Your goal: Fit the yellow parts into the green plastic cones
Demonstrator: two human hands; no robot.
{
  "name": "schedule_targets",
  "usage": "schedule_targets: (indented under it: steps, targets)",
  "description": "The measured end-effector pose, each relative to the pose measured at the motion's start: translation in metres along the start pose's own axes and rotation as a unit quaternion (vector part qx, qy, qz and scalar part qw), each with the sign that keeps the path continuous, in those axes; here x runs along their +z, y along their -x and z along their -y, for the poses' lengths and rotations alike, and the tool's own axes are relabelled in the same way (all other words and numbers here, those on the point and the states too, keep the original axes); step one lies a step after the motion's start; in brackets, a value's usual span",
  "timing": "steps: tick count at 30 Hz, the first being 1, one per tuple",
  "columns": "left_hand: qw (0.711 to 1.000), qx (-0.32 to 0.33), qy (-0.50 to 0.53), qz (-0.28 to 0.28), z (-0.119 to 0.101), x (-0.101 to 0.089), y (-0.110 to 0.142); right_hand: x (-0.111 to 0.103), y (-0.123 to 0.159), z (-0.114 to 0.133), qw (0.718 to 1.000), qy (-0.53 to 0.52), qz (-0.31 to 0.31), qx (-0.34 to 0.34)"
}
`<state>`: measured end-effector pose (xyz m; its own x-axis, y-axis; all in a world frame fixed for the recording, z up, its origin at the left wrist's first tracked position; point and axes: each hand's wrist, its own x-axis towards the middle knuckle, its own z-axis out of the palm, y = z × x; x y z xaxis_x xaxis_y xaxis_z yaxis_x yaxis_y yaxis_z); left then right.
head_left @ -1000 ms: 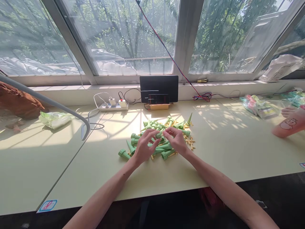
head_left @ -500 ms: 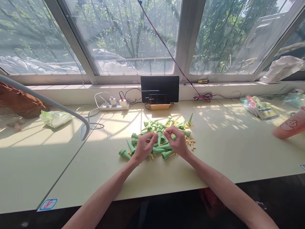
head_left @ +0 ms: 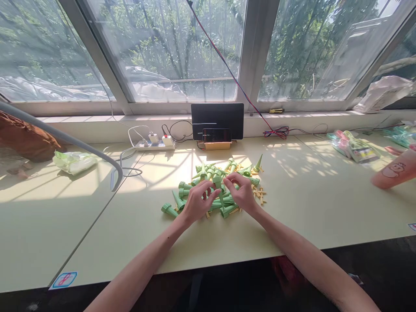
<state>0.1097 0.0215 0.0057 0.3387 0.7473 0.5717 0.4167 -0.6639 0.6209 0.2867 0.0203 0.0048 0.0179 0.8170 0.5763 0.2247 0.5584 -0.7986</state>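
My left hand [head_left: 197,201] has a green plastic watering spike [head_left: 217,181] between thumb and fingers, its ribbed cap end up and its point slanting down. Just to the right, my right hand [head_left: 243,195] has thumb and forefinger pinched near the spike's cap; whatever lies between those fingertips is too small to make out. Beneath and around both hands lies a pile of similar green spikes [head_left: 169,209], some pointing up, others on their sides. Small yellow cross-shaped plastic pieces [head_left: 261,195] lie among them and along the right side of the pile.
Behind the pile, a black tablet [head_left: 217,115] and a phone [head_left: 216,135] stand against the sill. A power strip [head_left: 156,146] with cables is left of them. Further left are a grey curved bar [head_left: 78,141] and a green packet [head_left: 74,162]. On the right are bagged items [head_left: 354,145] and a pink cup [head_left: 394,170].
The held spike has turned in my left fingers: cap towards me, then point down beside the fingers, now cap up and tilted. My right hand stays close by, pinched throughout.
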Motion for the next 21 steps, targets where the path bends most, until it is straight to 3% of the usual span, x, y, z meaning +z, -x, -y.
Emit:
schedule_targets:
  steps: [13,17,21]
  targets:
    - [0.998,0.044,-0.013,-0.043,0.011,0.004,0.002,0.002,-0.001,-0.001,0.996,-0.063,0.008,0.061]
    - [0.999,0.023,-0.009,-0.047,0.007,0.003,0.001,0.001,-0.001,-0.001,0.996,-0.068,-0.005,0.059]
    - [0.997,-0.044,0.019,-0.059,-0.002,0.000,-0.002,-0.002,-0.002,-0.002,0.996,-0.060,-0.041,0.057]
